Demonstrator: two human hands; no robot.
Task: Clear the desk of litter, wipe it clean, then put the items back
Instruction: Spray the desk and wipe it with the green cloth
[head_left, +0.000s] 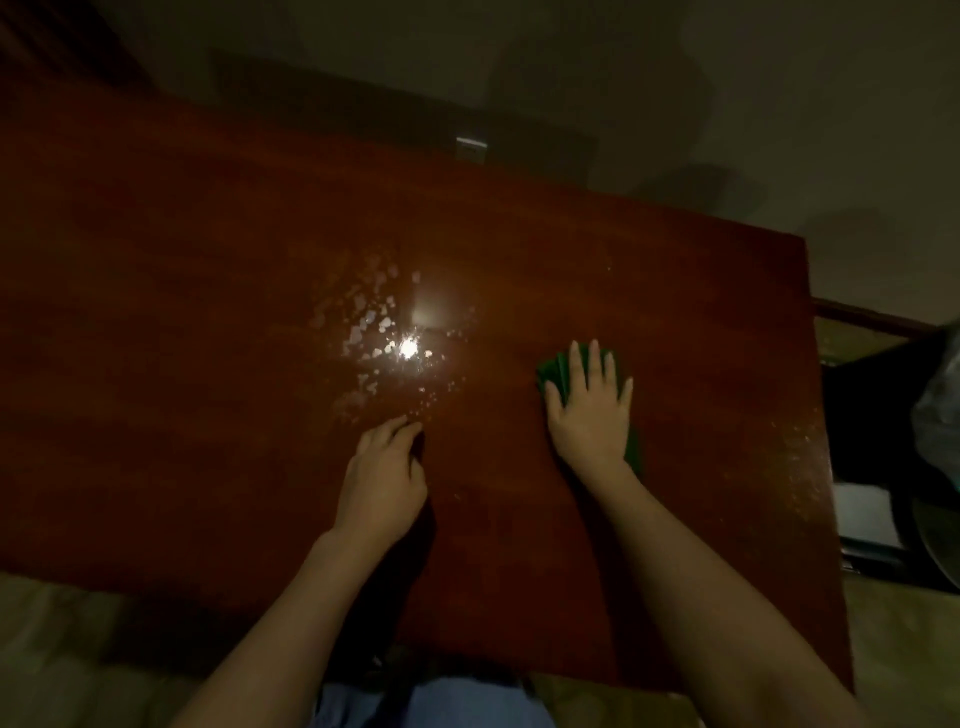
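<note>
No readable writing or brand marks anywhere; frame is dim and soft. Dark red-brown wooden desk (208, 260) fills most of the frame, tilted so its far edge runs from upper left down to the right. Green cloth (551, 373) lies flat on the desk, right of centre; right hand (589, 410) sits on top w/ fingers straight and spread, palm pressing down on the cloth, which shows at the fingertips and along the hand's right edge. Left hand (382, 478) rests on the desk at centre-bottom, just left of the right hand, fingers curled w/ tips touching the wood; can't tell if it holds anything. Patch of pale droplets (363, 332) w/ a bright light glare is on the desk just above the left hand, well left of the cloth; more faint speckles near the desk's right edge. At the right edge of frame, beside the desk, a dark bin-like container (883, 415) w/ sth white inside; contents not clear. A pale translucent bag (940, 405) shows at far right, partly cut off. Small grey wall plate (471, 148) sits at upper centre behind the desk. Blue fabric (431, 701) at bottom centre, between the forearms.
</note>
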